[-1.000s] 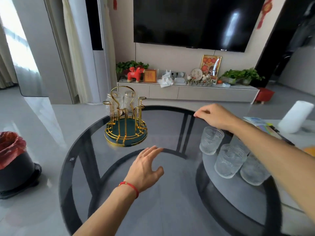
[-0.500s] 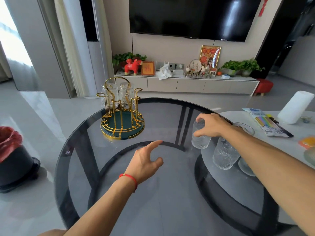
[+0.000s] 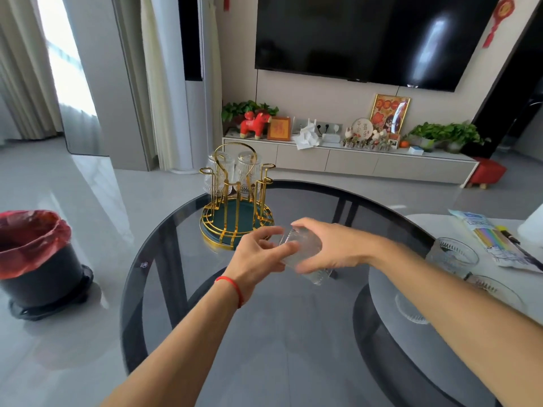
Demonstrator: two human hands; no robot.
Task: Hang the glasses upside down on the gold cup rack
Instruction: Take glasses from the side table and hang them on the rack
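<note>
The gold cup rack (image 3: 235,201) with a green base stands on the dark round glass table (image 3: 288,333), at its far side. Two clear ribbed glasses (image 3: 233,171) hang upside down on its far pegs. A third ribbed glass (image 3: 304,251) is in the air just in front of the rack, tilted on its side. My right hand (image 3: 329,248) grips it from above and the fingers of my left hand (image 3: 258,254) touch its left end. Two more glasses (image 3: 454,255) stand at the right on the lower white table.
A black bin with a red bag (image 3: 35,259) stands on the floor at the left. A packet of coloured straws (image 3: 487,239) and a white roll (image 3: 531,227) lie on the white table (image 3: 514,274) at the right. Beyond the tables are a TV cabinet and a wall screen.
My right hand has lifted a glass off the white table and carried it left toward the rack, tipping it. My left hand rose to meet it.
</note>
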